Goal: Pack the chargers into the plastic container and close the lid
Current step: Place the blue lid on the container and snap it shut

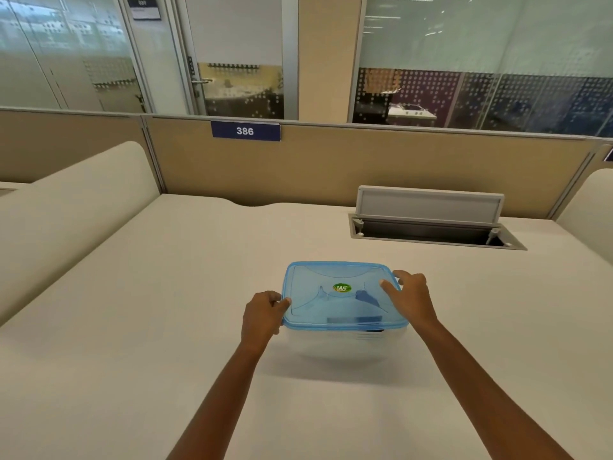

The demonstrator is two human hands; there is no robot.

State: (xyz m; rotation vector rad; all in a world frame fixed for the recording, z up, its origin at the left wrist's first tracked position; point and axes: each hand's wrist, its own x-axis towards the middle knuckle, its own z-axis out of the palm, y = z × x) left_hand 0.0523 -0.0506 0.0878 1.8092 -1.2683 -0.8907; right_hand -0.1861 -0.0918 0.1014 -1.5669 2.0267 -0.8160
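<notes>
Near bench centre, lidded container w/ blue lid; left hand & right hand clasped lid edges. Light, stiff, prob. slick; hold rim.

A clear plastic container with a translucent blue lid stands on the desk near its middle, somewhat toward the near edge. The lid lies flat on the rim, covering the whole opening, and bears a small round green sticker at its centre. Dark shapes, blurred through the lid and the right of the front wall, lie inside; whether they are the chargers cannot be told
</notes>
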